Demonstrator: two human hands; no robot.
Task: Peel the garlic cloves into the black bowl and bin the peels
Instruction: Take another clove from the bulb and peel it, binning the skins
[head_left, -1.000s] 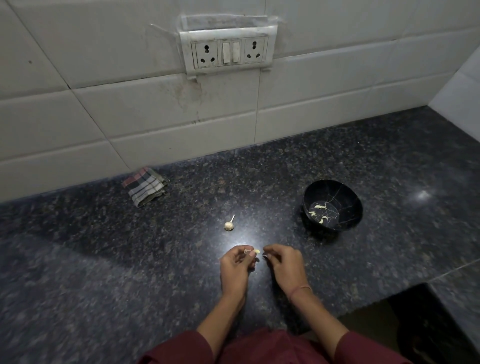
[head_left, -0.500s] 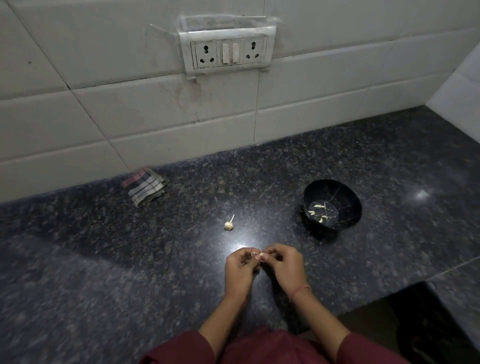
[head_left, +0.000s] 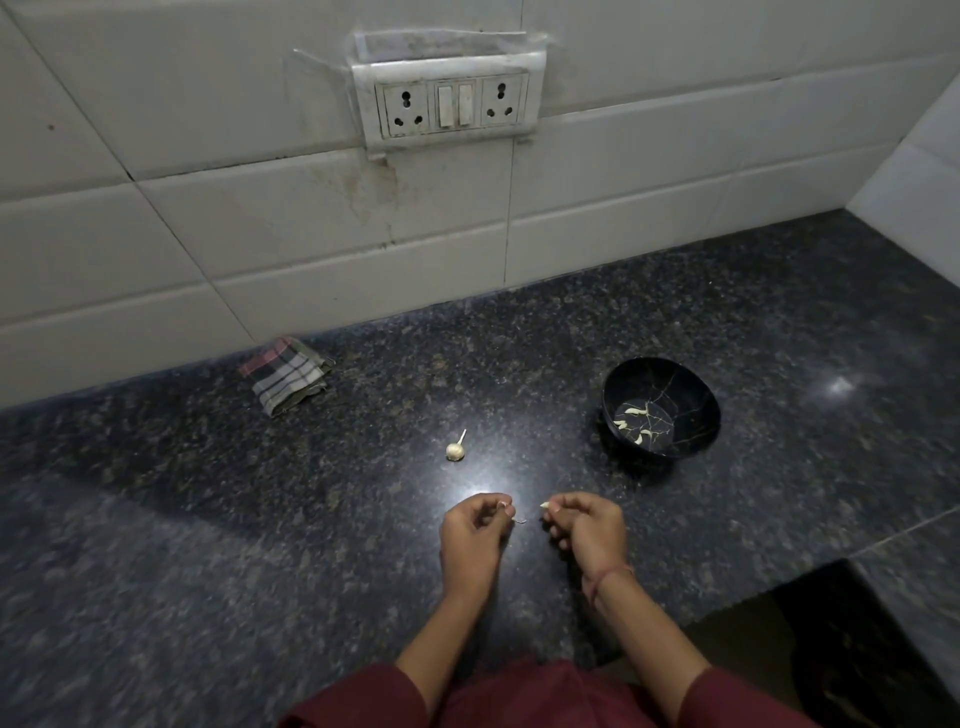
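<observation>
My right hand (head_left: 587, 530) pinches a small pale garlic clove (head_left: 544, 504) at its fingertips. A short gap to the left, my left hand (head_left: 475, 530) is closed on a thin scrap of garlic peel (head_left: 511, 517) that dangles from its fingers. Both hands hover low over the dark granite counter (head_left: 208, 545). The black bowl (head_left: 691, 400) stands to the upper right of my right hand, with several peeled cloves (head_left: 635, 423) in its bottom. A small garlic bulb remnant with a stalk (head_left: 455, 450) lies on the counter above my left hand.
A folded checked cloth (head_left: 288, 375) lies against the white tiled wall at the back left. A socket panel (head_left: 452, 101) is mounted on the wall. The counter edge drops off at the lower right (head_left: 779, 597).
My hands, together on the clove half a second ago, have pulled apart: the clove stays in the right hand and a bit of peel in the left.
</observation>
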